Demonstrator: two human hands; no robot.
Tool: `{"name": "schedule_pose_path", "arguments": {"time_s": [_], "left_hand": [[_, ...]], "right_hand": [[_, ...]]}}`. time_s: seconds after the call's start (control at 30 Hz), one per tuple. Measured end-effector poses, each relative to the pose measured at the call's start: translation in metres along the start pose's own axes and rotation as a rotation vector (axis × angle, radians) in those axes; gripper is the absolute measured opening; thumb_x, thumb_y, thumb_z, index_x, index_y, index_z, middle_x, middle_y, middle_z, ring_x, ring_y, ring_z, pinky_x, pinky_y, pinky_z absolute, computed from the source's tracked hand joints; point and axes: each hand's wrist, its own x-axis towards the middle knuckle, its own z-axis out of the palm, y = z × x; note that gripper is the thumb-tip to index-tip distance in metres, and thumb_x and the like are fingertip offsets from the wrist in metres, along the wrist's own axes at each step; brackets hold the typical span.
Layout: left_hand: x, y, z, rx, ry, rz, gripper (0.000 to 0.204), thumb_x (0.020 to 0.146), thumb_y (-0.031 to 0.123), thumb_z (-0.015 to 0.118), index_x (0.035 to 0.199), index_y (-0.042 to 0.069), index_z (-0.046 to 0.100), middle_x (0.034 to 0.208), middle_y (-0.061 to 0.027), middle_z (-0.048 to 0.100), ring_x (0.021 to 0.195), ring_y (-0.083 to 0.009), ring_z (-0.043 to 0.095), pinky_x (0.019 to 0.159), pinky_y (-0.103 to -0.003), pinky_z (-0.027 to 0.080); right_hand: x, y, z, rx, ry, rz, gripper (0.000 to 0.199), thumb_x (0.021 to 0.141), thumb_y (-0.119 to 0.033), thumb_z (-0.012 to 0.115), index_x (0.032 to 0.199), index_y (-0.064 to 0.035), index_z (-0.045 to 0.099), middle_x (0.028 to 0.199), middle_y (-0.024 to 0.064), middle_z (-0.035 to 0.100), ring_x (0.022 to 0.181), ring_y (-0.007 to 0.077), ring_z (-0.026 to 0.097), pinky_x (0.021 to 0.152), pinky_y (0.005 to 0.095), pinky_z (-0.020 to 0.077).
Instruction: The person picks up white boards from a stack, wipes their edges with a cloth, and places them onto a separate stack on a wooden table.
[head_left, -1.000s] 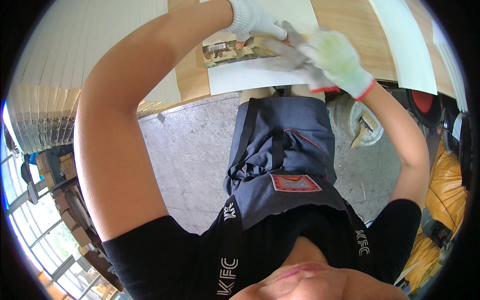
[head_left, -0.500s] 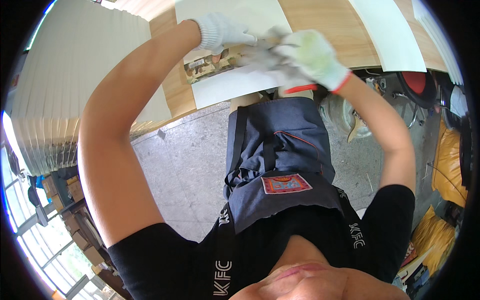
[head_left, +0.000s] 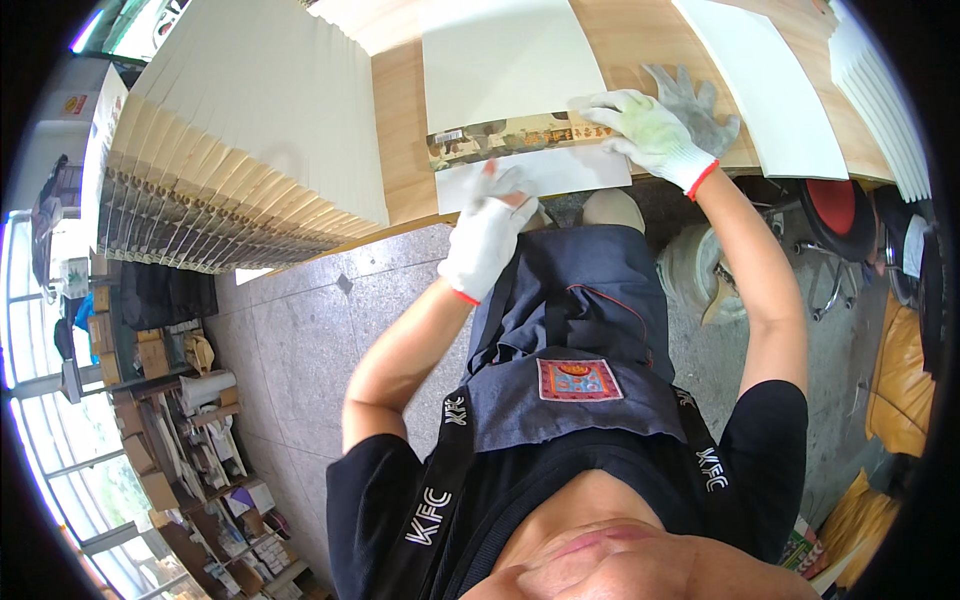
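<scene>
A long strip printed in brown and gold camouflage tones (head_left: 505,136) lies across the table, between a large white sheet (head_left: 505,62) and a narrow white flap (head_left: 580,171). My right hand (head_left: 648,130), in a white glove with a greenish back, rests flat with outstretched fingers at the strip's right end. Beside it, a grey glove (head_left: 700,112) lies spread on the wood, with no arm leading to it. Over the flap's front edge is my left hand (head_left: 487,240), white-gloved, its fingers apart and slightly blurred; a bare fingertip sticks out. I see nothing held in it.
A tall fanned stack of pale sheets (head_left: 270,130) stands on the left. White panels (head_left: 760,70) lie to the right on the wooden table (head_left: 405,150). Below are a round tub (head_left: 695,265) and a red-and-black seat (head_left: 835,210). Shelves (head_left: 210,450) line the left.
My left hand has drawn back from the strip toward me, its elbow now lower. My right hand has moved slightly right, and the grey glove now lies beside it where grey blur was in motion.
</scene>
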Motion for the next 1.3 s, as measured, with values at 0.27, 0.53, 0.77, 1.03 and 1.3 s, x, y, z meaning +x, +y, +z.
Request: {"name": "schedule_pose_path", "arguments": {"time_s": [0.27,0.53,0.77,1.03,1.3], "left_hand": [[0.041,0.019,-0.012,-1.09,0.66,-0.337,0.021,0.094,0.009,0.051,0.113,0.002,0.046,0.131,-0.0172,0.045,0.127,-0.0349,0.042,0.115,-0.055,0.034],[0.083,0.017,-0.021,-0.964,0.399,-0.288,0.03,0.092,0.015,0.052,0.119,0.004,0.046,0.13,-0.0181,0.049,0.124,-0.0409,0.049,0.109,-0.059,0.043],[0.081,0.03,-0.045,-0.951,0.441,-0.311,0.026,0.094,0.018,0.051,0.117,0.005,0.047,0.126,-0.0168,0.05,0.122,-0.0396,0.051,0.104,-0.059,0.048],[0.023,0.108,-0.028,-0.618,0.19,0.001,0.034,0.093,0.018,0.063,0.123,0.007,0.052,0.112,-0.0107,0.06,0.1,-0.026,0.065,0.082,-0.04,0.061],[-0.061,0.268,-0.093,-0.245,0.09,0.617,0.036,0.093,0.015,0.06,0.126,0.002,0.054,0.113,-0.0118,0.064,0.097,-0.0254,0.067,0.084,-0.04,0.059]], "right_hand": [[-0.008,0.014,-0.001,0.115,-0.039,-0.038,0.054,0.089,-0.017,0.063,0.142,-0.015,0.049,0.143,0.0053,0.048,0.13,0.0291,0.045,0.111,0.0409,0.0368],[0.044,0.038,-0.029,0.855,0.032,0.67,0.065,0.095,-0.048,0.056,0.145,-0.0086,0.046,0.137,0.0147,0.056,0.13,0.0231,0.05,0.106,0.0366,0.0421],[0.104,0.041,-0.011,1.648,-0.018,0.718,0.054,0.094,-0.039,0.064,0.132,-0.002,0.055,0.12,0.0115,0.065,0.104,0.0199,0.064,0.09,0.0324,0.053],[0.041,0.02,-0.056,1.677,0.525,0.378,0.051,0.103,-0.029,0.048,0.145,-0.0003,0.042,0.138,0.0128,0.054,0.122,0.0216,0.056,0.103,0.0354,0.0467],[0.131,-0.051,-0.175,1.184,0.782,-0.201,0.046,0.106,-0.023,0.036,0.142,0.0029,0.044,0.141,0.0172,0.052,0.128,0.0246,0.053,0.108,0.0369,0.0435]]}}
